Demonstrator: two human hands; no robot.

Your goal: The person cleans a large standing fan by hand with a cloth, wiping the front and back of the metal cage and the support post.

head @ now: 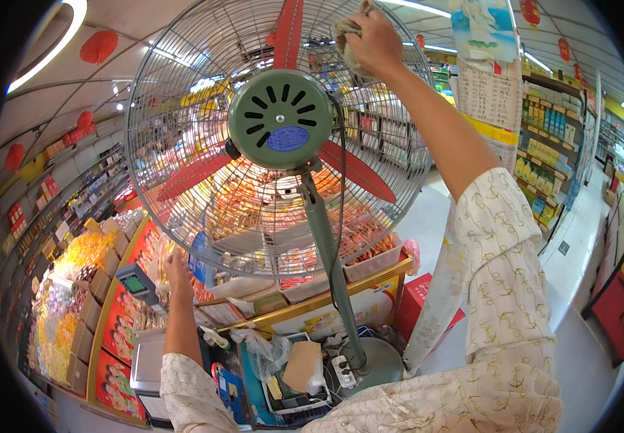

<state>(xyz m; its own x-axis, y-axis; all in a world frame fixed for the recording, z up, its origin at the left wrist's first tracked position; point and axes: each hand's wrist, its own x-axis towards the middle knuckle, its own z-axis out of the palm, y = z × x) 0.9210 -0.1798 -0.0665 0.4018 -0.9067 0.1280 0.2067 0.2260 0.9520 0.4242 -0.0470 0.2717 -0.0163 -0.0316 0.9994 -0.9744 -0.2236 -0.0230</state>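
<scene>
A large pedestal fan stands before me, with a round wire guard (144, 130), a green motor housing (279, 120) and red blades (288, 38). My right hand (379, 43) is raised to the guard's upper right and holds a crumpled greyish cloth (348, 46) against the wires. Low on the other side, my left hand (177, 266) is beside the guard's lower left rim; whether its fingers grip the wire is unclear. A black power cord (340, 216) hangs from the motor along the green pole (329, 254) toward the round base (382, 362).
Left of the fan is a scale with a display (137, 284). Behind are bins of wrapped sweets (68, 303). Below lie a plastic basket (290, 406), a white power strip (343, 372) and a plastic bag (263, 352). A paper-covered pillar (488, 97) stands at right.
</scene>
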